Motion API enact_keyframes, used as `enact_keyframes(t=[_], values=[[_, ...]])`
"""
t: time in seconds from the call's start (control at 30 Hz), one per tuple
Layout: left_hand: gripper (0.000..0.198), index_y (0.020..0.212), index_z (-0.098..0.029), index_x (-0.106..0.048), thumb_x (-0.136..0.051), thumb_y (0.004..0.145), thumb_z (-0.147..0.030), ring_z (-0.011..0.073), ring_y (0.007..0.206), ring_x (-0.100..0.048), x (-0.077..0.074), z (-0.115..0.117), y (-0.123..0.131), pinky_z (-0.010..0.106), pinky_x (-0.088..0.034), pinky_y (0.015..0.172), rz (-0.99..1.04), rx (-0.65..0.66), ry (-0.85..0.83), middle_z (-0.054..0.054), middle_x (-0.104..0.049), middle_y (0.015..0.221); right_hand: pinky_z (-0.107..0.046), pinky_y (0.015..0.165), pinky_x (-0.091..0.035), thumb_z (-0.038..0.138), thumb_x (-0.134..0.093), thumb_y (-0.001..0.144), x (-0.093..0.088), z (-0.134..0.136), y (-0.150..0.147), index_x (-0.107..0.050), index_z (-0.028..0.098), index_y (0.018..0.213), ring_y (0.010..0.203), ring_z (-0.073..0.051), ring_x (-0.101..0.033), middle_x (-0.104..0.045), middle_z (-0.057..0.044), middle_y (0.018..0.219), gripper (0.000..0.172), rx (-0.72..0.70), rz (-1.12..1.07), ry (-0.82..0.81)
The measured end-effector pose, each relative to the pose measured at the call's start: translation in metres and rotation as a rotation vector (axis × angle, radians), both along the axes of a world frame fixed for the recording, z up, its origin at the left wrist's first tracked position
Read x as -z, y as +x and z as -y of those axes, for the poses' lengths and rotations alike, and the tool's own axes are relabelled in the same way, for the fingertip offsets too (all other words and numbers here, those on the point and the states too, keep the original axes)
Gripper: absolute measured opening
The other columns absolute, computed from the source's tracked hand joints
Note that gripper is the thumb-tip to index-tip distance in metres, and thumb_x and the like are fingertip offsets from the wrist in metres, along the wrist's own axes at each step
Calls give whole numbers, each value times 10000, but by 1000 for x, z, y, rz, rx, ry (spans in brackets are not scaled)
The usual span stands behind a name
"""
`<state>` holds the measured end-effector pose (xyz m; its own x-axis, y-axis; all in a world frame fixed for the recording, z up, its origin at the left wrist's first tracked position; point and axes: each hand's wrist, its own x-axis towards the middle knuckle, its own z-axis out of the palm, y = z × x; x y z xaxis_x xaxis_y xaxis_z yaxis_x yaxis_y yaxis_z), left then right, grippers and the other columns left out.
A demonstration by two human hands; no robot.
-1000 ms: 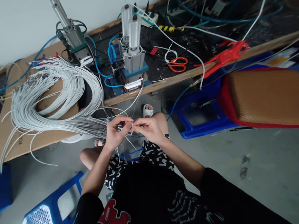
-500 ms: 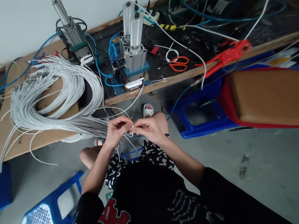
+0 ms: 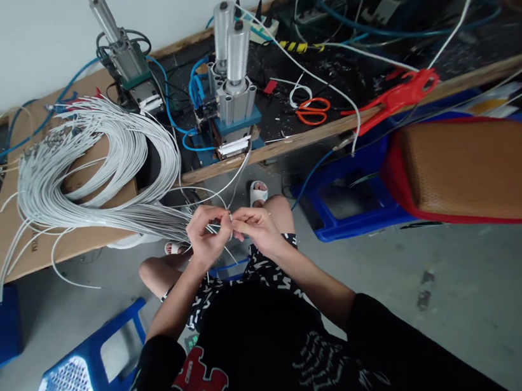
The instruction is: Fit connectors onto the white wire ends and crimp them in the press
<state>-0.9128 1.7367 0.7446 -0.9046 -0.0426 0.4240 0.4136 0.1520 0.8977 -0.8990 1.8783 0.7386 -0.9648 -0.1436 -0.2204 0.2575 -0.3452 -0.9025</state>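
White wire [image 3: 230, 219], thin and pale, sits pinched between both hands above the person's knees, just in front of the bench edge. From my remote seat I see the left hand [image 3: 205, 236] a little lower and turned further inward than half a second ago, its fingers curled tighter over the strands. The right hand [image 3: 256, 227] has barely shifted, thumb and forefinger closed on the same wire end. The two sets of fingertips now meet, where a small loop showed between them before. More strands trail from the left hand up to the wire bundle [image 3: 94, 172], which lies unchanged in a wide coil over a cardboard sheet [image 3: 3, 248].

Behind it, the workbench [image 3: 311, 139] is a cluttered plank top. A pneumatic press [image 3: 232, 90] with blue hoses stands near its front edge and a second press [image 3: 125, 59] stands further back. Orange scissors [image 3: 311, 110] and a red tool [image 3: 396, 94] lie to the right among tangled cables. A white wall [image 3: 6, 49] rises behind. On the concrete floor [image 3: 448, 299] I see a blue stool [image 3: 74, 387] at the left and a brown cushioned seat [image 3: 474, 170] at the right.
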Motion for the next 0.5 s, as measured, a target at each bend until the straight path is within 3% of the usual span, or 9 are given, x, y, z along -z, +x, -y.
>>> enact_keyframes(t=[0.3, 0.5], values=[[50, 922, -183, -718, -712, 888, -219, 117, 704, -592, -13, 17, -12, 256, -476, 658, -58, 209, -222, 11, -682, 783, -227, 449, -344, 516, -859, 704, 0, -4, -2, -750, 186, 768, 443, -77, -466, -597, 38, 514, 354, 31, -16, 85], [73, 851, -178, -696, -713, 891, -236, 112, 700, -563, -18, 22, -16, 251, -455, 666, 51, 292, -228, 6, -660, 765, -255, 547, -413, 416, -824, 755, 1, -4, -2, -775, 196, 747, 547, -105, -526, -666, 7, 617, 226, 98, -173, 274]])
